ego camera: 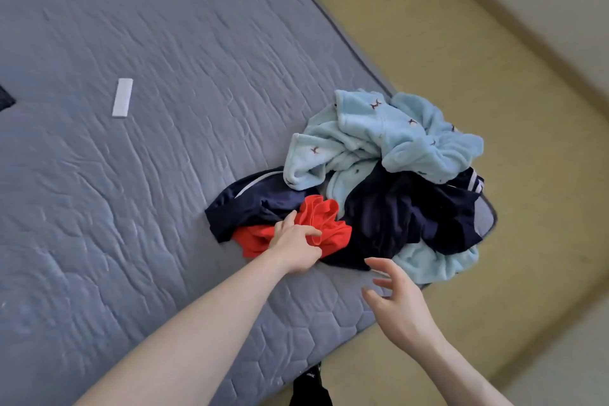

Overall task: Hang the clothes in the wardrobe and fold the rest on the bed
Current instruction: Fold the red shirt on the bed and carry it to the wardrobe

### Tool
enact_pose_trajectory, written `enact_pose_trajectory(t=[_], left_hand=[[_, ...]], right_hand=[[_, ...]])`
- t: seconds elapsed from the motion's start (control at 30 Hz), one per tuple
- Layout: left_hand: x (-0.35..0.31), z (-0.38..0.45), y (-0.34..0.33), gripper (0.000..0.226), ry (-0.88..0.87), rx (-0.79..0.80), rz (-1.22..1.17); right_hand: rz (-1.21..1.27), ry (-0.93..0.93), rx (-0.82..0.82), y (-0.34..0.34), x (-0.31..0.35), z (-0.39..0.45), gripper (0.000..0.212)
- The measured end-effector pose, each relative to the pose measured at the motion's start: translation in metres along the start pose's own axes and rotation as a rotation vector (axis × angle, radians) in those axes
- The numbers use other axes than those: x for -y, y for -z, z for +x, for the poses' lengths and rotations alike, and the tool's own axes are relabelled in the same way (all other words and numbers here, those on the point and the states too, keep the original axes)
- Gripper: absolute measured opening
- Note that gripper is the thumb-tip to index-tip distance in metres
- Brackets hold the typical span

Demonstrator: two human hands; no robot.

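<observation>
The red garment (296, 224), low in the middle of the frame on the bed (131, 175), is pinched by the left hand (296, 245). The right hand (395, 300) is spread, holding nothing. The garment should be pulled slowly so the pile (395, 158) is not dragged.

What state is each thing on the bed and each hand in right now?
Red garment: crumpled, gripped by left hand.
Navy garments: heaped, unfolded.
Blue fleece: bunched on top of pile.
Right hand: open, empty, hovering near the pile.
White strip: lying flat on the bed.
</observation>
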State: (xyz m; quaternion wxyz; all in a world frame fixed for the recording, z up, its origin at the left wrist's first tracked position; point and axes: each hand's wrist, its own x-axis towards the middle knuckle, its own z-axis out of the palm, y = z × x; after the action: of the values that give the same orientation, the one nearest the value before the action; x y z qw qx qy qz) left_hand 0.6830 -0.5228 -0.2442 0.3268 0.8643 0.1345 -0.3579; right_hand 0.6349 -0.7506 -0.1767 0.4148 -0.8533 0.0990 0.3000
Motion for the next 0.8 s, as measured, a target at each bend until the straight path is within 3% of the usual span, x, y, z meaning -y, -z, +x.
enact_pose_trajectory(t=[0.13, 0.27, 0.3, 0.43, 0.57, 0.7, 0.8], left_hand=[[0.023, 0.028, -0.019, 0.061, 0.048, -0.055, 0.008], [0.051, -0.011, -0.020, 0.009, 0.013, -0.324, -0.274], [0.060, -0.027, -0.020, 0.011, 0.012, -0.347, -0.326], [0.100, -0.105, -0.018, 0.023, 0.042, -0.277, -0.611], [0.144, -0.178, -0.014, 0.031, 0.042, -0.185, -0.765], [0.179, -0.233, -0.019, 0.032, 0.030, -0.196, -0.744], [0.202, -0.264, -0.022, 0.034, 0.024, -0.281, -0.810]], right_hand=[[-0.032, 0.005, 0.036, -0.017, -0.024, 0.018, 0.045], [-0.084, 0.033, 0.061, -0.036, -0.027, 0.025, 0.047], [-0.091, 0.047, 0.064, -0.041, -0.024, 0.025, 0.050], [-0.120, 0.131, 0.103, -0.066, 0.001, 0.024, 0.075], [-0.292, 0.276, 0.279, -0.106, 0.031, 0.012, 0.112], [-0.533, 0.346, 0.485, -0.162, 0.050, -0.014, 0.098], [-0.498, 0.297, 0.625, -0.203, 0.055, -0.047, 0.075]])
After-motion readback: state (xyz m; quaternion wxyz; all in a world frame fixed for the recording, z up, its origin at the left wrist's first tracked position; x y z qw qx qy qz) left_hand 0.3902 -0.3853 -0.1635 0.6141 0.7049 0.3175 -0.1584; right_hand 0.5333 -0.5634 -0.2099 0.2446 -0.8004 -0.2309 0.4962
